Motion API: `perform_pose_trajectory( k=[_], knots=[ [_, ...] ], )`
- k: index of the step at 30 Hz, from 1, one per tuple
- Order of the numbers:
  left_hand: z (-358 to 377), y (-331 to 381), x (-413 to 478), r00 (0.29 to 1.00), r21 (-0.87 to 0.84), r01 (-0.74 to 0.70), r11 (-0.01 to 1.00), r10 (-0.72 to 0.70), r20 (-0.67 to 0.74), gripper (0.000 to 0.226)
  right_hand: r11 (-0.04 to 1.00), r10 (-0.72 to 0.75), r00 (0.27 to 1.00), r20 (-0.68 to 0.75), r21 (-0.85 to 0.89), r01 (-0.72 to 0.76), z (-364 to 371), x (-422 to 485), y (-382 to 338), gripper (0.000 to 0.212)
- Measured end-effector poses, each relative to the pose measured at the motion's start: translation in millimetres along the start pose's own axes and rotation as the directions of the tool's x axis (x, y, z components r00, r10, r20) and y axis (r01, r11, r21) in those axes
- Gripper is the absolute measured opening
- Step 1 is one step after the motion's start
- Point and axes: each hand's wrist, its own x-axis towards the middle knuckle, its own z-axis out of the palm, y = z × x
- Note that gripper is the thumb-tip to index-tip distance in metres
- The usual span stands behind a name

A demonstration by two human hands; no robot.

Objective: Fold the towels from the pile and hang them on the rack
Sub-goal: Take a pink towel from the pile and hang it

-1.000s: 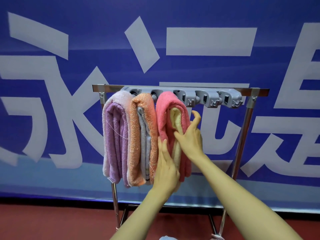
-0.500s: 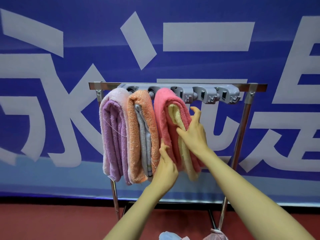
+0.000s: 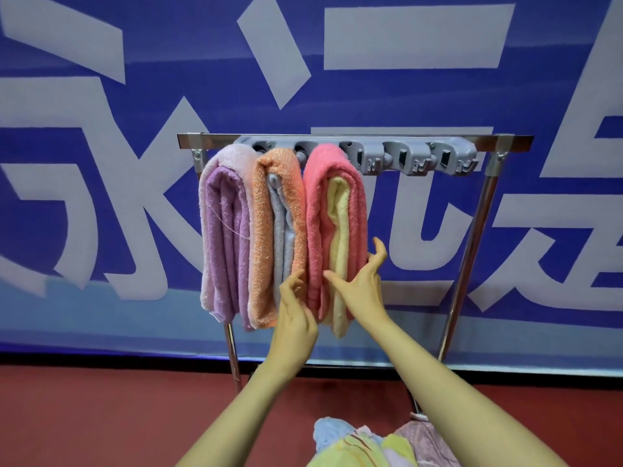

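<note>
Three folded towels hang side by side on the metal rack (image 3: 354, 140): a purple towel (image 3: 224, 230) at the left, an orange towel (image 3: 273, 237) with a grey inner layer in the middle, and a pink towel (image 3: 320, 224) with a yellow inner layer at the right. My left hand (image 3: 295, 315) hovers with relaxed fingers just below and in front of the pink towel's lower left edge, holding nothing. My right hand (image 3: 364, 284) is spread at that towel's lower right side, fingertips near the yellow layer. A pile of towels (image 3: 371, 446) lies at the bottom edge.
A grey clip holder (image 3: 414, 158) with free hooks runs along the rack's bar to the right of the towels. The rack's right leg (image 3: 468, 251) stands beside my right hand. A blue banner (image 3: 101, 197) hangs behind; the floor (image 3: 118, 416) is red.
Both hands have slid down the pink towel and come off it, fingers loosening. The view has tilted down, so the pile of towels shows more at the bottom.
</note>
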Motion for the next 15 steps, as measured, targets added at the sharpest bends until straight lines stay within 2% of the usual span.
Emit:
perform_pose_trajectory(
  k=[8,12,15],
  knots=[
    [7.5,-18.6,-9.9,0.99,0.089,-0.081,0.993,0.07,0.121,0.055,0.993,0.006,0.99,-0.143,-0.116,-0.023,10.4,12.4,5.9,0.107],
    [14.9,-24.7,-10.2,0.978,0.114,-0.074,0.991,0.05,0.204,0.056,0.998,0.038,0.989,-0.141,-0.053,-0.046,12.7,21.8,11.2,0.099],
    [14.6,-23.6,-6.9,0.964,0.195,-0.193,0.962,0.148,0.22,0.057,0.997,0.039,0.99,-0.139,-0.058,-0.047,11.8,24.3,16.1,0.1]
  ],
)
